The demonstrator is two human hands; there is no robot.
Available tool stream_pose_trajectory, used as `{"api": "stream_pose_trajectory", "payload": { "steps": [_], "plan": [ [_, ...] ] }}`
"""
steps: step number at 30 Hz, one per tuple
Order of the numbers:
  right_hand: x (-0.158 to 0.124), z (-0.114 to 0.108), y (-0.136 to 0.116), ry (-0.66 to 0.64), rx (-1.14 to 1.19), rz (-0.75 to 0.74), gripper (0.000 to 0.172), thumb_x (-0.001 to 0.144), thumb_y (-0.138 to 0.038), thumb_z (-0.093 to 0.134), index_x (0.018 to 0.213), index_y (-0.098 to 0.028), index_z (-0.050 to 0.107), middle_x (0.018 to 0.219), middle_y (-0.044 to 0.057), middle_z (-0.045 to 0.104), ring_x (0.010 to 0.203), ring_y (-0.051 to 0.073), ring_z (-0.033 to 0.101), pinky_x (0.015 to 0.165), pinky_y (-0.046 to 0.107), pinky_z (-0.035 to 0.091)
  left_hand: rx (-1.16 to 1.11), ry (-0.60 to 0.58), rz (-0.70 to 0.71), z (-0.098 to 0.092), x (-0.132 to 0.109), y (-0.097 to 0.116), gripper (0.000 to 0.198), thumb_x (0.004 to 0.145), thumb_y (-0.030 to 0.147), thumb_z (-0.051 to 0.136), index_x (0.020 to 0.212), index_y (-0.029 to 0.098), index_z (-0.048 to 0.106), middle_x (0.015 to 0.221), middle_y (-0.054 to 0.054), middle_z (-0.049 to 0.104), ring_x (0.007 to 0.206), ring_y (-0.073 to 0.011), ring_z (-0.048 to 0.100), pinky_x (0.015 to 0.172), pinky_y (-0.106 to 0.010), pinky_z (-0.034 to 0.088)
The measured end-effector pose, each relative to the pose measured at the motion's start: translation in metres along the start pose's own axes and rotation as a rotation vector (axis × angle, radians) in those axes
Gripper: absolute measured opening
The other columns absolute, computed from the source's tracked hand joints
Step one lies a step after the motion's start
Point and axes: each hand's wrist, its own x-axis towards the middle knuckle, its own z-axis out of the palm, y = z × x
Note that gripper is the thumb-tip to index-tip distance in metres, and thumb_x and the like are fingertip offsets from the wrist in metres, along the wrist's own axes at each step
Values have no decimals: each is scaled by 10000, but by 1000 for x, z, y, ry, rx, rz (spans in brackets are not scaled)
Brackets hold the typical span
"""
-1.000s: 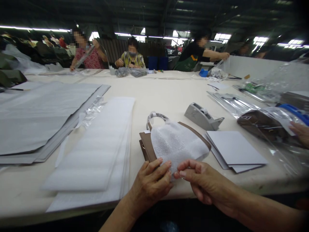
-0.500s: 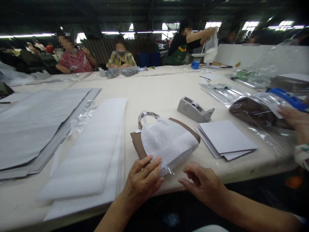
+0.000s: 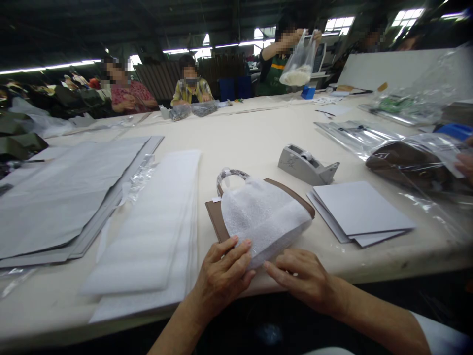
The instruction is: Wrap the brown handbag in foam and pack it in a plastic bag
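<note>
A brown handbag (image 3: 218,220) lies on the table with a sheet of white foam wrap (image 3: 264,212) around its front. Its round handle (image 3: 220,178) is wrapped and points away from me. My left hand (image 3: 225,268) holds the bag's near left corner, fingers resting over the foam and thumb along the near edge. My right hand (image 3: 306,278) is at the bag's near edge, fingers curled and thumb pointing at the foam. Whatever its fingertips may pinch is hidden. A grey tape dispenser (image 3: 308,165) stands behind the bag, to the right.
White foam sheets (image 3: 155,231) are stacked left, beside large grey paper sheets (image 3: 74,197). Grey-white cards (image 3: 364,209) lie to the right. Beyond them is a brown bag in clear plastic (image 3: 410,165), with a co-worker's hand (image 3: 464,165) near it. Other people sit and stand across the table.
My right hand has moved left to the bag's near edge. The view has shifted slightly left. A co-worker across the table has moved a clear plastic bag leftward.
</note>
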Motion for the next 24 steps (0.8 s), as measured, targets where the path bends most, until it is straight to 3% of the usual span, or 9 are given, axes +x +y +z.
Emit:
{"api": "stream_pose_trajectory", "payload": {
  "steps": [5, 12, 15, 17, 19, 21, 24],
  "plan": [
    [9, 0, 4, -110, -8, -74, 176, 832, -66, 450, 949, -65, 581, 671, 44, 553, 585, 126, 452, 515, 278, 309, 24, 10, 27, 2, -2, -2, 315, 731, 168, 618, 1037, 229, 577, 1136, -45, 587, 1100, -226, 473, 840, -357, 477],
    [-12, 13, 7, -206, 14, -121, 164, 834, -83, 452, 929, -93, 586, 701, 40, 571, 587, 125, 482, 516, 280, 335, 86, -161, 50, -3, -11, 0, 436, 800, 90, 476, 1172, 313, 516, 1284, -86, 433, 1221, -292, 333, 872, -430, 428],
    [-16, 1, 2, -125, 66, -66, 189, 819, -74, 475, 986, -99, 560, 678, 34, 563, 563, 115, 475, 514, 264, 360, 90, -162, 43, -4, -11, 4, 381, 816, 103, 454, 1114, 317, 557, 1305, -94, 397, 1231, -305, 315, 867, -441, 425],
    [-6, -11, 1, -18, 73, -14, 233, 806, -67, 488, 1028, -107, 544, 740, 54, 589, 643, 128, 515, 589, 279, 423, 95, -141, 43, -2, -11, 7, 314, 824, 131, 465, 1050, 307, 592, 1315, -105, 373, 1230, -318, 314, 858, -455, 425],
    [9, -19, 3, 28, 58, -10, 277, 802, -71, 499, 1074, -115, 535, 879, 83, 613, 814, 160, 550, 772, 346, 458, 106, -123, 37, 0, -10, 10, 282, 824, 144, 476, 1023, 298, 603, 1321, -111, 357, 1229, -327, 312, 856, -468, 426],
    [24, -18, 8, 2, 37, -36, 312, 812, -84, 501, 1122, -115, 520, 1011, 98, 603, 972, 184, 532, 936, 416, 398, 110, -108, 32, 2, -10, 10, 297, 819, 132, 483, 1035, 302, 595, 1318, -106, 358, 1232, -321, 313, 864, -466, 430],
    [30, -2, 17, -49, 34, -71, 290, 856, -112, 459, 1142, -111, 509, 1107, 101, 580, 1075, 190, 494, 979, 417, 385, 93, -73, 11, 3, -11, 9, 327, 789, 100, 530, 1039, 305, 583, 1304, -88, 371, 1237, -300, 319, 890, -438, 437]
  ]
}}
